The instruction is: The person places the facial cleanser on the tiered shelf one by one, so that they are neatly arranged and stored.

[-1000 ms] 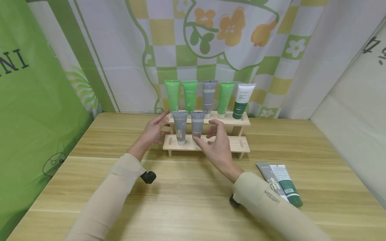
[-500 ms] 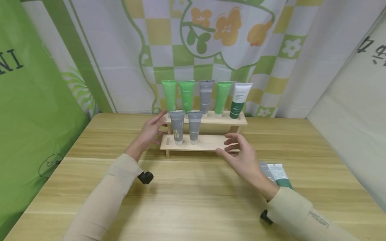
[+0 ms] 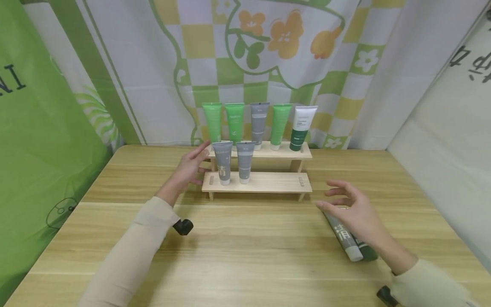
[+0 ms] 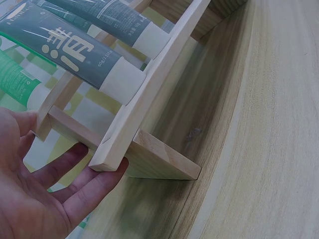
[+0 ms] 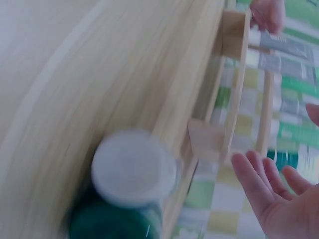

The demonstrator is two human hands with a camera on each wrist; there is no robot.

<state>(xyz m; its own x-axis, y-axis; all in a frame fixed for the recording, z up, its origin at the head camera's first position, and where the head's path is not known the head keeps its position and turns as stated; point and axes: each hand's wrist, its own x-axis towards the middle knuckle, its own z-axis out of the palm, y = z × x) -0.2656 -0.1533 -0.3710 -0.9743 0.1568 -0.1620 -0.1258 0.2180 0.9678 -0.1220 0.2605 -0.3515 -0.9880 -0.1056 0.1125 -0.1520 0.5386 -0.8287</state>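
A two-step wooden rack (image 3: 276, 183) stands on the table. My left hand (image 3: 186, 169) touches its left end; in the left wrist view the fingers (image 4: 94, 196) meet the lower shelf's end and the thumb lies by the upper one. On the lower step stand two grey squeeze tubes, one with large lettering (image 3: 223, 164) and one plainer (image 3: 245, 163). My right hand (image 3: 360, 215), holding nothing, hovers with parted fingers over a lying grey tube (image 3: 341, 233) and a dark green tube (image 3: 369, 252), partly covering both. A blurred white cap (image 5: 132, 167) appears close in the right wrist view.
Upright on the upper step are green tubes (image 3: 235, 121), a grey tube (image 3: 259, 123) and a white-and-dark-green tube (image 3: 303, 125). A patterned curtain (image 3: 245, 76) hangs right behind. A thin dark wire (image 3: 59, 209) lies at the table's left edge.
My right hand has moved from the plainer grey tube on the lower step, rightward and toward me, to above the lying tubes. That grey tube stands free. My left hand stays at the rack.
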